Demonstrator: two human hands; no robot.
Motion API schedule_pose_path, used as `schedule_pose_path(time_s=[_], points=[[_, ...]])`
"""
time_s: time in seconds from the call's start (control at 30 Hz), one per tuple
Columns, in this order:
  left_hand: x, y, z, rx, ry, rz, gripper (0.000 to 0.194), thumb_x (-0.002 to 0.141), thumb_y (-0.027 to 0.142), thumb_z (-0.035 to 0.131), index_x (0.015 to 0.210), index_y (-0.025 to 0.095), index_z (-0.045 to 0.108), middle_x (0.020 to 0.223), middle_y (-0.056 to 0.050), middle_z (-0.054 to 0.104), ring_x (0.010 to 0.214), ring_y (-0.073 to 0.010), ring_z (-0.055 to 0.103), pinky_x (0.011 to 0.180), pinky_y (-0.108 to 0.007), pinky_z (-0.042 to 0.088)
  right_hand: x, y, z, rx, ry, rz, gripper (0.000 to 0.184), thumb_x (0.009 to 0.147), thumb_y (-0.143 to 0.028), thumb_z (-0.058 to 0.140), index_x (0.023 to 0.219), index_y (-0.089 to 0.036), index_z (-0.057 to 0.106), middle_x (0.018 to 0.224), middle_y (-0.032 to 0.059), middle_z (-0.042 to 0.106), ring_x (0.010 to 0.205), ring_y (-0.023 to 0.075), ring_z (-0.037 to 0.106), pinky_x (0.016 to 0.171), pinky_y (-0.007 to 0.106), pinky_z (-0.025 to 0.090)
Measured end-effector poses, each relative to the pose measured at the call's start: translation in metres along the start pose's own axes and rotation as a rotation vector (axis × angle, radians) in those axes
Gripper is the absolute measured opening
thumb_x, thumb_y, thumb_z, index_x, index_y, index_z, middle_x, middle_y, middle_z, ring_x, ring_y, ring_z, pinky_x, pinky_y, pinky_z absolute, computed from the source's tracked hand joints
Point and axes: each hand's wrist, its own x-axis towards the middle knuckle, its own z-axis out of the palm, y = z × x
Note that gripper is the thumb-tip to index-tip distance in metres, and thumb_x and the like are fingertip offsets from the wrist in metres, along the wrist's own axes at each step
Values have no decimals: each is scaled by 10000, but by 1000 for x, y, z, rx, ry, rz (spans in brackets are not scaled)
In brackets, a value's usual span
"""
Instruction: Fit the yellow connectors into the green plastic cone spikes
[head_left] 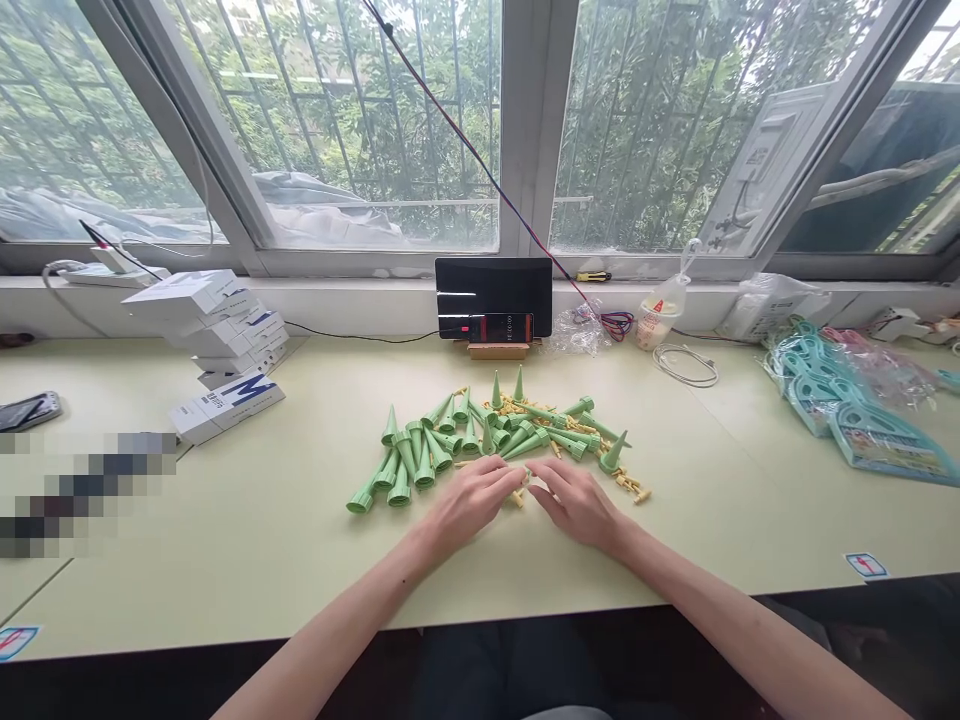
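Note:
My left hand [474,496] and my right hand [576,500] meet at the fingertips near the table's middle, both with fingers closed. A bit of green shows between the fingertips, but most of whatever they hold is hidden. Just below my left fingers is a small yellow T-shaped peg [517,498]; I cannot tell if it is held or lying there. Beyond the hands spreads a pile of green plastic cone spikes [424,466], mostly on their sides, with a few upright, such as one green spike [613,453] at the right. Small yellow pegs [628,482] lie among and beside them.
White boxes [229,408] are stacked at the left, near a phone [30,411]. A dark tablet [493,290] with a phone in front leans by the window. To the right are a drink cup [658,318], a coiled white cable [686,366] and teal packaged items [885,440].

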Motion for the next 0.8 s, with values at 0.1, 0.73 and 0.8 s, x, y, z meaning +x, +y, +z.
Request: schedule_pose_path(time_s=[0.1,0.73,0.8], points=[[-2,1,2,5,-24,20,243,998,92,411,1149,195,570,829,-55,681,800,-192,607,679,-311,460,3,-2,-2,10,-24,-16,199,1042,-200,428,1190,-204,561,1002,94,681,827,200,652,669,301,517],[-3,-1,4,-13,-26,1,172,1007,131,433,988,192,592,822,-53,672,779,-189,572,713,-338,439,-1,3,4,42,-18,22,167,1048,-213,415,974,-197,564,832,47,610,680,164,542,606,273,402],[-1,-1,2,-23,-19,-13,181,1012,139,429,970,190,598,824,-58,674,775,-189,549,711,-337,437,-2,5,4,58,-6,28,159,1047,-206,415,978,-198,559,837,47,614,681,162,540,603,272,402]])
